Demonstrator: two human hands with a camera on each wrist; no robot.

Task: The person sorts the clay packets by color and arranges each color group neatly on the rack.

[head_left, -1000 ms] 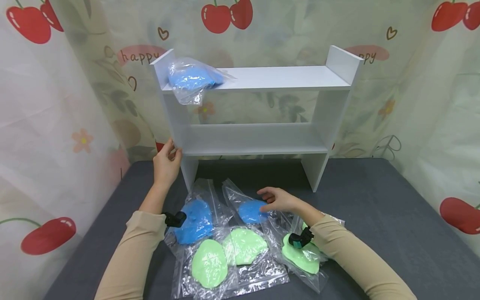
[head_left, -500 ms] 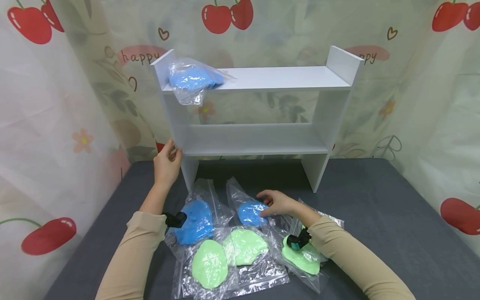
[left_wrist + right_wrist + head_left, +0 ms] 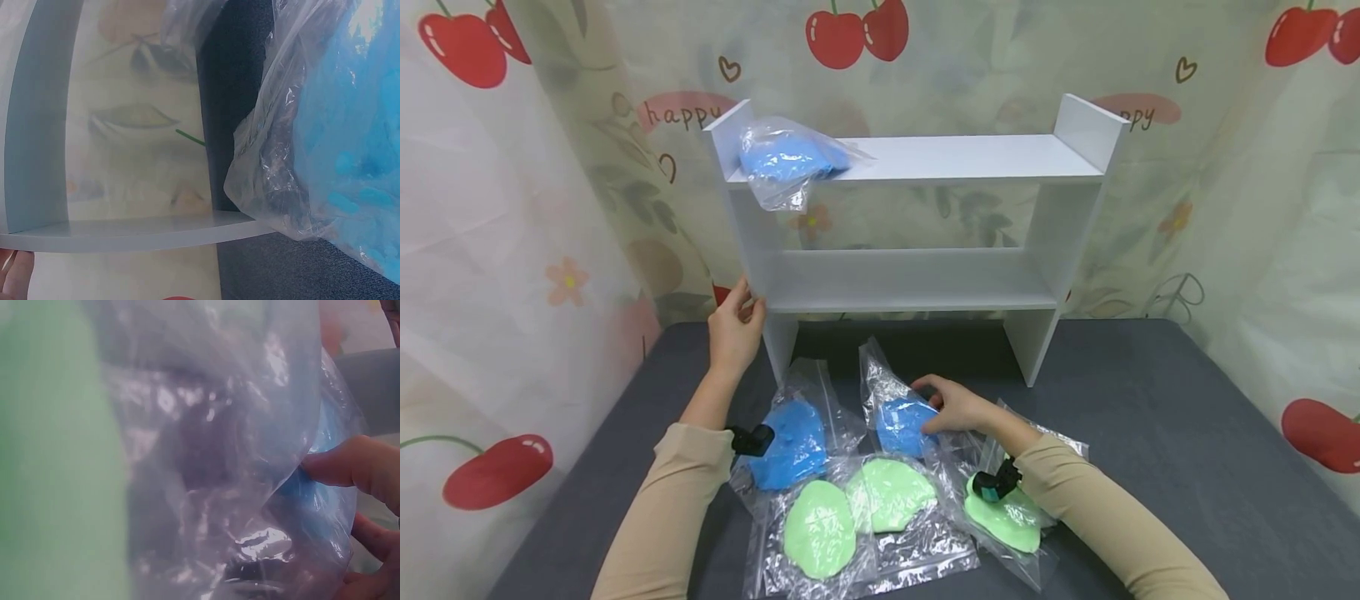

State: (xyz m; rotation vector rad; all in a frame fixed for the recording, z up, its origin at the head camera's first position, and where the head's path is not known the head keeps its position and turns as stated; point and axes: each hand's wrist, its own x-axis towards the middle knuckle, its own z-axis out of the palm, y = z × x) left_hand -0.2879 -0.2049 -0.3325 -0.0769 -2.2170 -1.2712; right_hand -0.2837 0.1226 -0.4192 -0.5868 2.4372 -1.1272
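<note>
My right hand (image 3: 958,406) pinches a clear plastic bag of blue putty-like stuff (image 3: 901,423), its mouth end pointing up and back. In the right wrist view the thumb (image 3: 337,465) presses the bag's blue part, with other fingers (image 3: 372,540) on the far side. My left hand (image 3: 735,333) touches the outer face of the left side panel (image 3: 751,225) of a white shelf unit (image 3: 910,300). In the left wrist view its fingertips (image 3: 22,272) lie against the outside of that panel. A second blue bag (image 3: 788,446) lies in front of the shelf's left leg.
Bags with flat green lumps (image 3: 820,529) lie on the dark table (image 3: 1150,433), partly overlapping, some under my right forearm. Another blue bag (image 3: 790,162) rests at the left end of the top shelf (image 3: 955,157), hanging over its front edge. A printed curtain (image 3: 940,50) surrounds the table.
My right fingers have closed on the nearer-right blue bag, and it has tilted up, its mouth end swinging up and right. My left hand has stayed at the shelf's side panel.
</note>
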